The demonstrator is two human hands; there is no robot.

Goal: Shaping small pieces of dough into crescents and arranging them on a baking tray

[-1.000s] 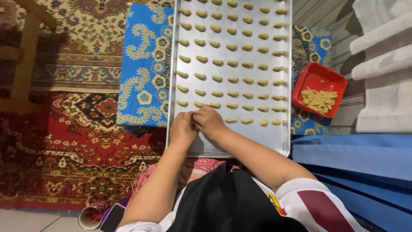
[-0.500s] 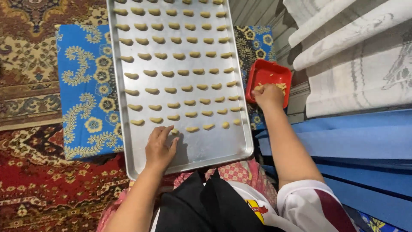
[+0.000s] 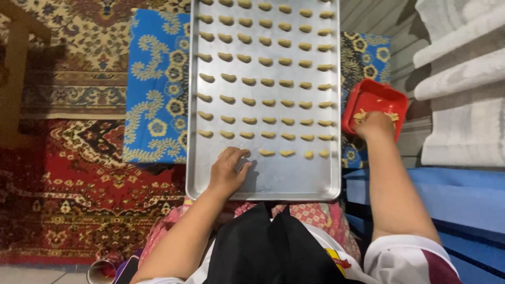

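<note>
Even indoor light (perhaps slightly soft)

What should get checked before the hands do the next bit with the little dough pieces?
1. Right hand inside the red tub: ok.
2. Dough in the tub: ok, some pale bits show beside the hand.
3. Dough gripped in the right hand: cannot tell, fingers hidden.
4. Left hand resting on the metal tray: ok, flat near the front edge.
5. Free room on the tray: ok, the last row has bare metal around it.
6. Rows straight: ok.
</note>
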